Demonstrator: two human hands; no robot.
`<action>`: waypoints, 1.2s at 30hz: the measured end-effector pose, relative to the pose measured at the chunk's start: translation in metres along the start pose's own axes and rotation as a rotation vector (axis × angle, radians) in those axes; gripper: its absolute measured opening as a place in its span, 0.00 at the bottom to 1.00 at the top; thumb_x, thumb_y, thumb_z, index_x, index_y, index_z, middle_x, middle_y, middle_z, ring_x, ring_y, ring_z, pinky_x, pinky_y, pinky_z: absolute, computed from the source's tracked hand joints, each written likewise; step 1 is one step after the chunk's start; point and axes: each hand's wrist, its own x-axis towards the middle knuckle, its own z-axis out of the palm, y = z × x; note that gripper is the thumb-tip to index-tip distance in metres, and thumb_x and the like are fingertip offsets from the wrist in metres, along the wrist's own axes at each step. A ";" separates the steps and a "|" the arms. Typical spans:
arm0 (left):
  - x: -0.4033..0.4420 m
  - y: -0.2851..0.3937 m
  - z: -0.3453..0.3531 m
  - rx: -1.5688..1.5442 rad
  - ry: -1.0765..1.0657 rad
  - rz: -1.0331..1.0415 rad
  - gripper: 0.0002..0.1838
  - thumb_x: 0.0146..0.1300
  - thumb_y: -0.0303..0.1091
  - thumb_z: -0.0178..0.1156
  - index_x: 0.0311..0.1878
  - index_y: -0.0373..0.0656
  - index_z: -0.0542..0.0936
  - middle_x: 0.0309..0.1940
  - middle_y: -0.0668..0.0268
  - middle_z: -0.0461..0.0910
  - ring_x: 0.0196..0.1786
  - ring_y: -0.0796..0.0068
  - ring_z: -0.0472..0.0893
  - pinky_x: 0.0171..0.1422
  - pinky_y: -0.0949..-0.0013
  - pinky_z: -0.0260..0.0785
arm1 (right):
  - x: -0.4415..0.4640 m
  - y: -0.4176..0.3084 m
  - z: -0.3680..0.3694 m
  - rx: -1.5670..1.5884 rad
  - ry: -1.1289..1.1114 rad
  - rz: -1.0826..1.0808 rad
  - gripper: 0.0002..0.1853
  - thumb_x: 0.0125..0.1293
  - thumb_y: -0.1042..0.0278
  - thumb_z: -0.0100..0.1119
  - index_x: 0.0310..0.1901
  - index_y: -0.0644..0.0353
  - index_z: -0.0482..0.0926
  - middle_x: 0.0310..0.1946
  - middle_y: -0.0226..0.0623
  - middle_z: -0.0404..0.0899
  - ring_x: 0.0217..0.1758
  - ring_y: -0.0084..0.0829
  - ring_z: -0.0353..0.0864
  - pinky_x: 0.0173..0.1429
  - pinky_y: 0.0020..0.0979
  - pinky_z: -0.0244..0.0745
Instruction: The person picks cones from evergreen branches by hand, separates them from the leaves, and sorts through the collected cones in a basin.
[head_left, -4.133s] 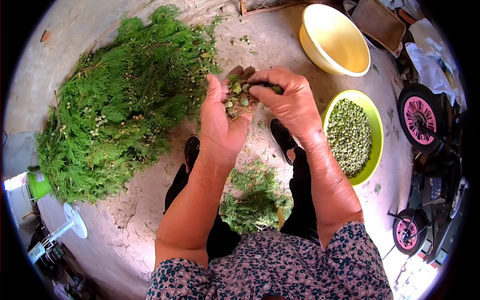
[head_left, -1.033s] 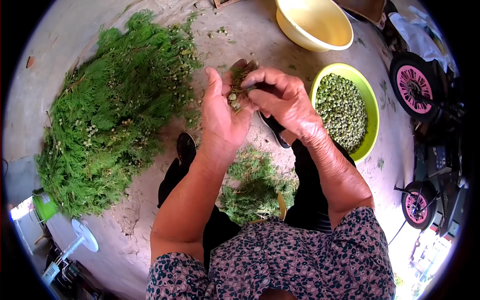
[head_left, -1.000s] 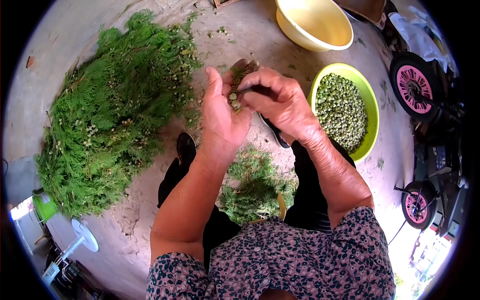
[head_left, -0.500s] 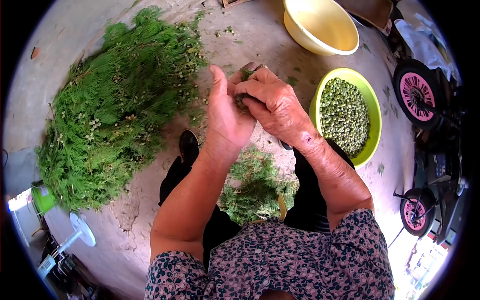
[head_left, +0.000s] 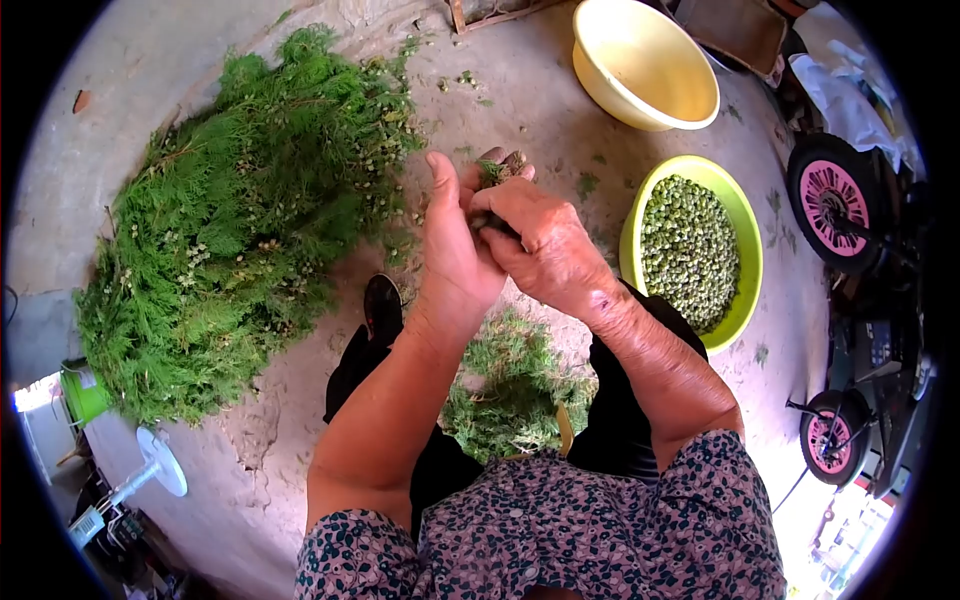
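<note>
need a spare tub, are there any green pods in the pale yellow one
No, the pale yellow tub shows a bare inside, while the green pods lie in the lime tub.

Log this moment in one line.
left hand: thumb raised, holding plant bits; right hand: curled over left hand; lime basin: holding green pods; branch pile: on floor

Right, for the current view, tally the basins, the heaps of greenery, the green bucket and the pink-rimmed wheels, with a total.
Basins: 2 (pale yellow basin, lime-green basin)
Heaps of greenery: 2 (large heap at left, small heap between the legs)
Buckets: 1 (green bucket)
Pink-rimmed wheels: 2 (upper wheel, lower wheel)
Total: 7
</note>
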 end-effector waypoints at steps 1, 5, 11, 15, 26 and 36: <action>0.000 -0.001 0.000 0.001 -0.003 -0.001 0.38 0.62 0.66 0.37 0.54 0.37 0.68 0.53 0.50 0.71 0.57 0.58 0.70 0.63 0.56 0.61 | -0.001 0.002 0.001 -0.001 0.004 -0.005 0.13 0.49 0.79 0.57 0.39 0.62 0.75 0.36 0.44 0.77 0.40 0.44 0.77 0.47 0.35 0.72; -0.001 0.001 0.001 -0.033 -0.005 -0.015 0.37 0.63 0.65 0.37 0.53 0.36 0.69 0.49 0.54 0.73 0.54 0.62 0.71 0.61 0.61 0.62 | 0.002 0.000 -0.003 0.029 0.002 -0.006 0.12 0.51 0.79 0.57 0.40 0.63 0.75 0.34 0.41 0.77 0.37 0.38 0.78 0.45 0.31 0.73; -0.004 0.008 0.001 -0.041 -0.030 0.030 0.33 0.65 0.59 0.39 0.53 0.34 0.69 0.44 0.59 0.75 0.42 0.70 0.73 0.45 0.68 0.67 | 0.009 0.008 -0.022 1.207 0.011 0.639 0.10 0.59 0.78 0.51 0.43 0.65 0.73 0.27 0.32 0.74 0.28 0.22 0.74 0.27 0.23 0.65; -0.004 0.008 -0.008 0.014 -0.058 0.027 0.28 0.66 0.53 0.44 0.51 0.34 0.70 0.40 0.62 0.75 0.39 0.72 0.73 0.46 0.67 0.68 | 0.006 0.016 -0.020 1.467 0.030 0.617 0.10 0.60 0.76 0.51 0.44 0.64 0.72 0.31 0.36 0.76 0.30 0.28 0.75 0.28 0.24 0.67; -0.020 -0.022 -0.024 0.330 0.079 -0.127 0.13 0.62 0.39 0.56 0.39 0.37 0.75 0.36 0.62 0.77 0.41 0.70 0.77 0.51 0.65 0.72 | -0.009 0.052 -0.061 1.077 0.284 0.677 0.12 0.58 0.79 0.54 0.44 0.70 0.73 0.29 0.39 0.76 0.31 0.28 0.77 0.31 0.24 0.72; -0.080 -0.056 -0.045 1.219 -0.849 -0.509 0.27 0.59 0.46 0.57 0.56 0.37 0.71 0.60 0.49 0.66 0.63 0.59 0.65 0.64 0.65 0.58 | -0.131 0.250 -0.197 -0.811 0.516 0.783 0.13 0.53 0.70 0.51 0.40 0.63 0.79 0.33 0.44 0.80 0.35 0.39 0.78 0.44 0.33 0.72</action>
